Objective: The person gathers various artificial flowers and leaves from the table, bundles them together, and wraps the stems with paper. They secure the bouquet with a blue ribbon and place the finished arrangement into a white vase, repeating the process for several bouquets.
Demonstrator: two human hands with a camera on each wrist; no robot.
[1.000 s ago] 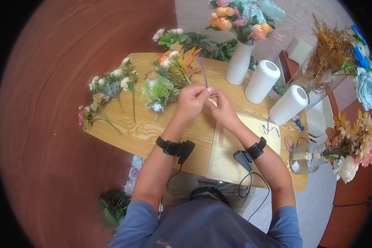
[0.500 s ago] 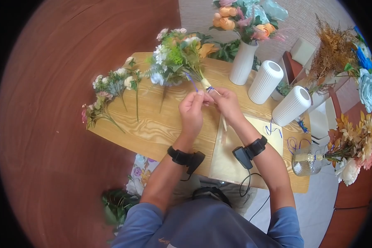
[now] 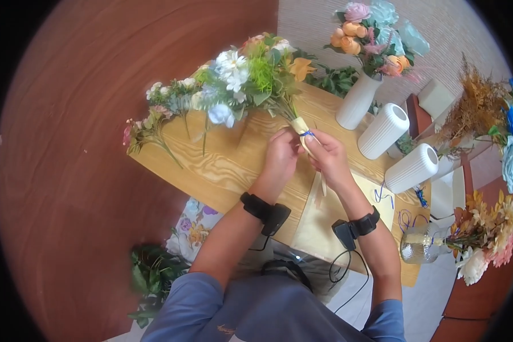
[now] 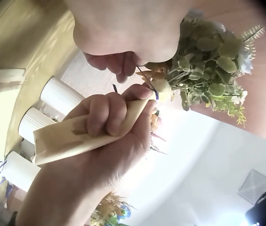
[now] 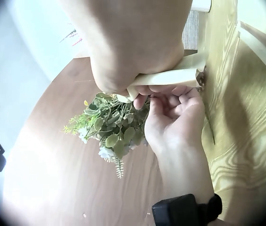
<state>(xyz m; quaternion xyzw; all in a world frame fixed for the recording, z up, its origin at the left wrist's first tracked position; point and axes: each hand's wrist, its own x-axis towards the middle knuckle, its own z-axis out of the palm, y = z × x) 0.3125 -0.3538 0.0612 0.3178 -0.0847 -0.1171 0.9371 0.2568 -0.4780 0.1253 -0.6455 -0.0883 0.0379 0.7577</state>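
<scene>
Gripping the paper wrap (image 3: 299, 126), the right hand (image 3: 332, 158) is curling snugly round the bouquet (image 3: 255, 77) over the table's (image 3: 225, 171) far part, blooms leaning left; the left hand (image 3: 280, 157) is pinching the blue cord (image 3: 306, 134), fingertips closed. Probably handling light: springy stems, slippery paper, crushable petals, so the wrap is offering the safest hold.

Two ribbed white vases (image 3: 383, 132) stand beside a flower-filled vase (image 3: 358, 102).
</scene>
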